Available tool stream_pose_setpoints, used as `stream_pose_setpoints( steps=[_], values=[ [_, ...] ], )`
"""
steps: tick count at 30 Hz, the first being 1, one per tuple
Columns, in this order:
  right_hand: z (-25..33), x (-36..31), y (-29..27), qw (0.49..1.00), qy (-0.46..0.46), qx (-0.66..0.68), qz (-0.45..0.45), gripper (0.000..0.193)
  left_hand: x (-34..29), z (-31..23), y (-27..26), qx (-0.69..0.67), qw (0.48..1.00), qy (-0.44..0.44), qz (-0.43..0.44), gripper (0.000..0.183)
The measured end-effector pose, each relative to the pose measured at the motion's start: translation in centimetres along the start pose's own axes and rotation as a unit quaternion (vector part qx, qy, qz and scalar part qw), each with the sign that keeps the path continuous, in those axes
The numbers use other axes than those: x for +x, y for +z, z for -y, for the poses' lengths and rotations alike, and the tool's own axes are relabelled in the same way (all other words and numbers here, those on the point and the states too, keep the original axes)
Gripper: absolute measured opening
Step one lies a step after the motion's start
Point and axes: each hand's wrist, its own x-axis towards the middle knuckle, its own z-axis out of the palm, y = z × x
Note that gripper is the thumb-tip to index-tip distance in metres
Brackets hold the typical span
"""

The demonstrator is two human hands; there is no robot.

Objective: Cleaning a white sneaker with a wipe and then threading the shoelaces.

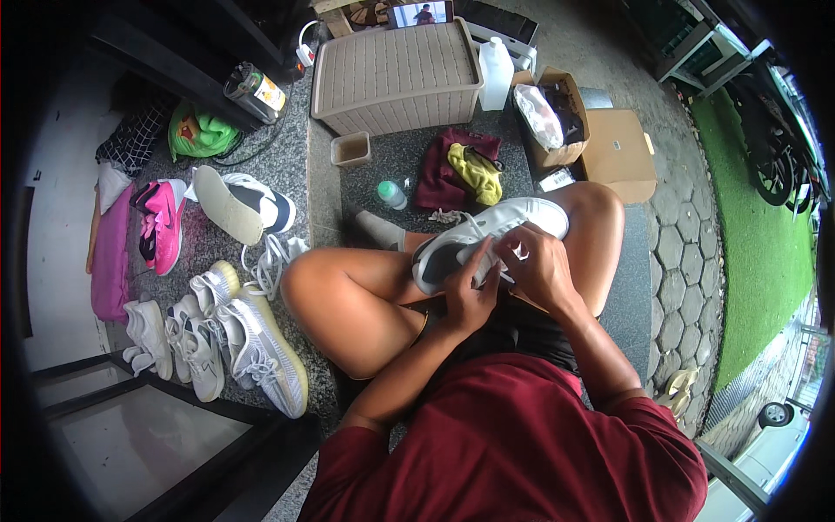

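A white sneaker (532,211) lies across my lap, toe to the right, its dark grey insole showing at the open heel. My left hand (472,291) is closed on the near side of the sneaker's opening, by the tongue. Close beside it my right hand (541,268) bends over the laces, thumb and fingers pinched together. A small white piece shows between the hands; whether it is lace or tongue I cannot tell. Past the sneaker lie a maroon cloth (439,165) and a yellow-green cloth (475,173).
Several light sneakers (265,352) stand at the left, with pink shoes (163,222) behind them. Ahead are a beige lidded box (396,74), a small tub (350,150), a green-capped bottle (392,194) and a white jug (496,74). An open carton (557,155) sits at the right.
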Motion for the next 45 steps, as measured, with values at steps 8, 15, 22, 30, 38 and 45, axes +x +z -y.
stream_pose_setpoints(
  steps=[8, 15, 22, 30, 38, 45],
  values=[
    [-0.8, 0.1, 1.1, 0.997, -0.065, -0.029, -0.028, 0.007, 0.8, -0.6, -0.2, -0.015, 1.0, -0.023, 0.007, 0.045],
    [-0.9, 1.6, -0.4, 0.997, -0.003, 0.021, 0.079, 0.024, 1.3, -0.6, -0.8, -0.042, 0.999, 0.006, -0.002, 0.055],
    [-1.4, 1.7, 0.3, 0.996, -0.023, 0.023, 0.088, 0.017, 1.4, -0.1, -0.7, 0.007, 0.999, 0.051, -0.005, 0.056],
    [-3.1, 5.3, -1.0, 0.987, -0.091, 0.119, -0.061, 0.014, 1.5, -0.3, -1.0, -0.007, 0.998, 0.05, 0.038, 0.053],
    [2.8, 15.5, -11.4, 0.9, -0.196, 0.366, -0.133, 0.02, 1.7, 0.0, -1.2, -0.005, 0.998, 0.057, 0.035, 0.054],
    [5.2, 15.3, -11.8, 0.906, -0.183, 0.35, -0.152, 0.019, 2.8, -1.3, -2.7, -0.074, 0.996, -0.019, 0.055, 0.05]
  ],
)
